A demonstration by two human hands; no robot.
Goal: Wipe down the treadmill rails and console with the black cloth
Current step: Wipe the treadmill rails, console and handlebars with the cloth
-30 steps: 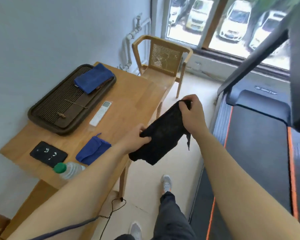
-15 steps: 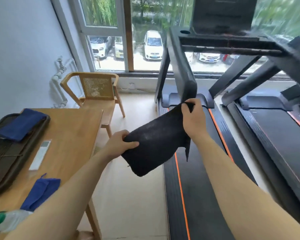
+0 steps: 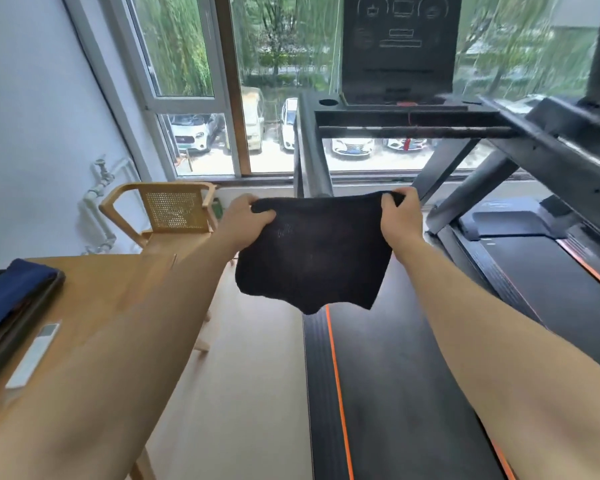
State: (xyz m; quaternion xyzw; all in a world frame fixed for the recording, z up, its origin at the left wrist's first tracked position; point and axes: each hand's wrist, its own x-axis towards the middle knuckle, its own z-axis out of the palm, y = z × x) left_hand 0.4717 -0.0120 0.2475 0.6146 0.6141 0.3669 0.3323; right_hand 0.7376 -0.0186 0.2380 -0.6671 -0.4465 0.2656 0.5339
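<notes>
Here the treadmill is filling most of the room on the right, its dark belt edged by an orange stripe and its black metal rail rising up to the console, a flat dark panel with faint markings. On the left a wooden table is carrying a dark slatted tray, a folded blue cloth and a pale remote; a cane-backed chair is standing behind it. The person is holding the black cloth in the air just before the rail. The left hand is pinching one top corner and the right hand the other, so the thin, soft fabric is hanging spread. I think they are opening it flat to begin wiping; nothing seems wiped yet.
</notes>
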